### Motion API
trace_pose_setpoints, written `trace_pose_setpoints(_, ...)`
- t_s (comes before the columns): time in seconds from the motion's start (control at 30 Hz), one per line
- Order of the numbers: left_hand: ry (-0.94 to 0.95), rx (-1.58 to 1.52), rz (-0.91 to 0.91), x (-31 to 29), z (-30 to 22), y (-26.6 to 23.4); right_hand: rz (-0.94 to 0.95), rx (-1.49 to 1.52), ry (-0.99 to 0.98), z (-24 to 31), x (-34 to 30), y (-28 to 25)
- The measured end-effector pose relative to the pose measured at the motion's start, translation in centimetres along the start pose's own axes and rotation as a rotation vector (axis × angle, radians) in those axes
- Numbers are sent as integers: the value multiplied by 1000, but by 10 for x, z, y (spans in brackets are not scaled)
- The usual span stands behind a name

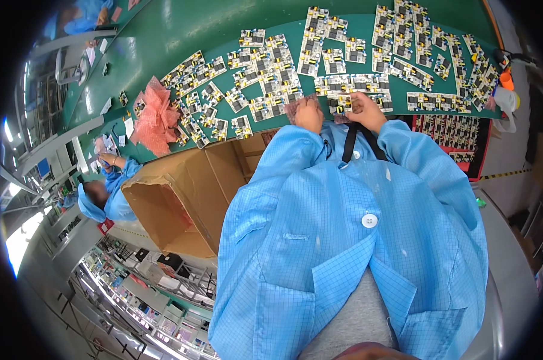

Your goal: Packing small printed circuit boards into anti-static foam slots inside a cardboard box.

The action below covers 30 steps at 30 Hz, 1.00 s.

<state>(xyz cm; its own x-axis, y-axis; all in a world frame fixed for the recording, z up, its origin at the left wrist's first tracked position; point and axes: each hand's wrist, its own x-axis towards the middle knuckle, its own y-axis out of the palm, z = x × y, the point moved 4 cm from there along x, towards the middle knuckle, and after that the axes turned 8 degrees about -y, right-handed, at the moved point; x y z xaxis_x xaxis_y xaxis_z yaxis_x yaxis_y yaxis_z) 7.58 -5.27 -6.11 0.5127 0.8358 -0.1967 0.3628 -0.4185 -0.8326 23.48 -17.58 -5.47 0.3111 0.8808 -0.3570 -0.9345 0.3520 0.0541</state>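
My left hand [308, 114] is closed at the table's near edge, its fingers curled on a piece of pink bubble wrap [292, 110]. Close to it, my right hand [368, 113] pinches the edge of a small circuit board [340, 104] with yellow and black parts. A little pink wrap shows under that board. Just beyond both hands lies a long panel of joined circuit boards [352, 83]. My palms and some fingertips are hidden.
More circuit boards [275, 66] cover much of the green table [181, 36]. Crumpled pink bubble wrap [155, 120] lies at the left, above an open cardboard box [181, 204]. A red tray of boards [448, 135] is at the right. A co-worker [112, 192] sits far left.
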Motion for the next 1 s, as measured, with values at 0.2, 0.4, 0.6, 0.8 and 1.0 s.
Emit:
trace_pose_setpoints(0.2, 14, -49, 61, 5, 16, 6, 55, 1, 42, 8, 2, 7)
trace_pose_setpoints(0.4, -47, -377, 62, -1, 17, -6, 60, 25, 98, 8, 7, 10)
trace_pose_setpoints(0.6, -95, -506, 65, -6, 19, -8, 87, 135, 140, 5, 12, 18)
trace_pose_setpoints(0.8, -135, -633, 42, -12, 23, -12, 77, 11, 39, 2, 17, 13)
trace_pose_setpoints(1.0, -150, -635, 4, -9, 28, -12, 58, -180, -56, 27, 13, 13)
